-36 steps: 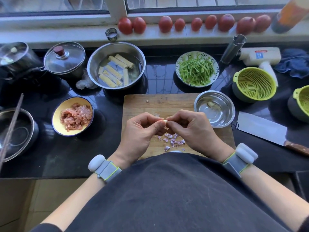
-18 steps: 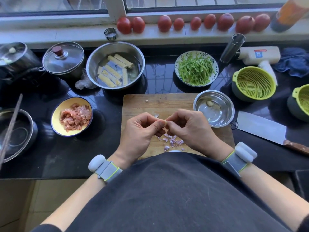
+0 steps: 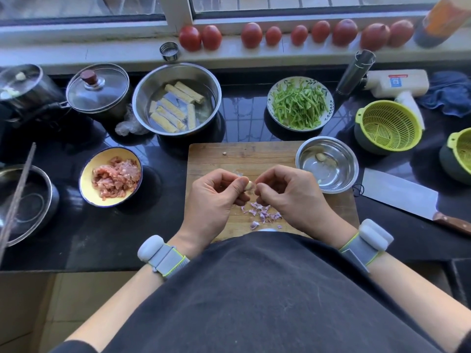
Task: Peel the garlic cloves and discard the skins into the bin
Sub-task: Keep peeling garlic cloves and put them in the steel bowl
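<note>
- Tabletop [image 3: 163, 233]: dark, glossy, carries everything below; runs out left, right and beyond the fingers.
- Cutting board [image 3: 254, 156]: wooden, lying directly under both hands.
- Large steel pot [image 3: 142, 98]: beyond the fingers and a little left, holding pale strips in water.
- Lidded pot [image 3: 98, 85]: further left of that, glass lid on.
- Green colander [image 3: 388, 123]: beyond and well right of the fingers.
- Plate of green strips [image 3: 300, 104]: straight beyond the fingers, past the board.
- Cleaver [image 3: 400, 192]: flat on the tabletop, right of the fingers, wooden handle pointing away to the right.
- Yellow bowl [image 3: 85, 177]: left of the fingers, off the board, with chopped pink meat.
- Small steel bowl [image 3: 305, 151]: on the board's far right corner, just right of the fingers; one peeled clove [image 3: 320, 156] lies inside.
- Left hand [image 3: 216, 200]: fingers curled, thumb and fingertips clamped on the garlic clove.
- Right hand [image 3: 288, 192]: fingers curled, tips pinching at the same clove's right end; whether skin is caught there, cannot tell.
- Garlic skins [image 3: 262, 214]: purplish scraps heaped on the board, just below the fingers, nearer the body.
- Garlic clove [image 3: 249, 185]: pale, held above the board between the two hands' fingertips.
</note>
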Demonstrator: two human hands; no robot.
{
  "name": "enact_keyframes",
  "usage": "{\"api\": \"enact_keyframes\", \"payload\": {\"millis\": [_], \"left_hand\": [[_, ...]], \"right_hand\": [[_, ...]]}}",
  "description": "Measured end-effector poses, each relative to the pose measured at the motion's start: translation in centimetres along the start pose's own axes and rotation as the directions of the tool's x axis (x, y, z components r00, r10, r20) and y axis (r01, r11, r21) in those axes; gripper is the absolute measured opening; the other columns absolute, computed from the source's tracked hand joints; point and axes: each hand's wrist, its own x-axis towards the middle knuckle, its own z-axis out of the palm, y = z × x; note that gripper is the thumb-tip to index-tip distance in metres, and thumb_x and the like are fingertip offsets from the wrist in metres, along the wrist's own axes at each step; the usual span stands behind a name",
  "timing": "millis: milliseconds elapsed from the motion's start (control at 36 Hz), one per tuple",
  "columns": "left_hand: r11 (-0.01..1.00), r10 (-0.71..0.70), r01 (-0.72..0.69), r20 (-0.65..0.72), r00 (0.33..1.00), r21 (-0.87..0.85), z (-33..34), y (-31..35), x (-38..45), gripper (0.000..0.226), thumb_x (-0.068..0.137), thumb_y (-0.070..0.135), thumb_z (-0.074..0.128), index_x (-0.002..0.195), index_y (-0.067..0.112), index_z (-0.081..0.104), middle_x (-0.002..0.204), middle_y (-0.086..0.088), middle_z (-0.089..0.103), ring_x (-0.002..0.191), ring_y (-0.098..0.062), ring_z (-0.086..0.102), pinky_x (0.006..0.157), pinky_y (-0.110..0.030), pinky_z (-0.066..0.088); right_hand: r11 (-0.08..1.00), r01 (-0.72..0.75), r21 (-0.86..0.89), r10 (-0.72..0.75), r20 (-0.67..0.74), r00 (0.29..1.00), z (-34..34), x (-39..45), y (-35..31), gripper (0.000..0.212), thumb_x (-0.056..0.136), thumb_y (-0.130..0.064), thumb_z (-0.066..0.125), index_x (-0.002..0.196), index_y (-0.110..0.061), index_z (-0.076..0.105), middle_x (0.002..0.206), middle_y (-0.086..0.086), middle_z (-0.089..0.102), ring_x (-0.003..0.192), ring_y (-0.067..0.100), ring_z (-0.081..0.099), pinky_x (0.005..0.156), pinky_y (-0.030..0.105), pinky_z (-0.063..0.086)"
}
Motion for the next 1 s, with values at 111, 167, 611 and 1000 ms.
{"api": "enact_keyframes", "payload": {"millis": [111, 167, 611, 1000], "left_hand": [[0.999, 0.028, -0.027, -0.034, 0.999, 0.029, 0.19, 0.08, -0.11, 0.014, 0.091, 0.012, 0.073, 0.086, -0.001, 0.07, 0.076, -0.016, 0.073, 0.069, -0.026, 0.073, 0.066, -0.032, 0.059], [0.999, 0.021, -0.02, -0.042, 0.999, 0.03, 0.34, 0.11, -0.2, 0.013, 0.09, 0.012, 0.073, 0.086, 0.0, 0.071, 0.074, -0.017, 0.073, 0.071, -0.028, 0.074, 0.067, -0.033, 0.06], [1.0, -0.024, 0.024, 0.005, 1.0, 0.011, 0.38, -0.21, -0.51, 0.013, 0.081, 0.008, 0.081, 0.084, -0.001, 0.072, 0.081, -0.01, 0.076, 0.077, -0.019, 0.071, 0.073, -0.027, 0.056], [1.0, -0.015, 0.014, 0.061, 0.998, 0.018, 0.3, -0.34, -0.3, 0.013, 0.082, 0.005, 0.078, 0.082, -0.005, 0.07, 0.082, -0.011, 0.076, 0.078, -0.018, 0.07, 0.076, -0.029, 0.058]], "right_hand": [[0.99, 0.065, -0.122, -0.071, -0.04, 0.997, 0.28, -0.11, -0.11, 0.006, 0.087, -0.012, 0.072, 0.084, -0.017, 0.074, 0.068, -0.005, 0.072, 0.064, 0.011, 0.071, 0.065, 0.036, 0.06], [0.984, 0.082, -0.161, -0.092, -0.051, 0.994, 0.42, -0.03, -0.14, 0.005, 0.087, -0.014, 0.073, 0.084, -0.016, 0.075, 0.068, -0.007, 0.071, 0.064, 0.01, 0.07, 0.065, 0.035, 0.059], [0.887, 0.212, -0.411, -0.253, -0.048, 0.966, 0.59, -0.02, -0.63, 0.005, 0.086, -0.019, 0.072, 0.081, -0.017, 0.073, 0.065, -0.008, 0.066, 0.059, 0.014, 0.06, 0.06, 0.038, 0.054], [0.792, 0.282, -0.541, -0.329, 0.011, 0.944, 0.52, 0.17, -0.56, 0.016, 0.08, -0.03, 0.062, 0.071, -0.019, 0.057, 0.065, -0.005, 0.05, 0.061, 0.022, 0.049, 0.053, 0.038, 0.043]]}}
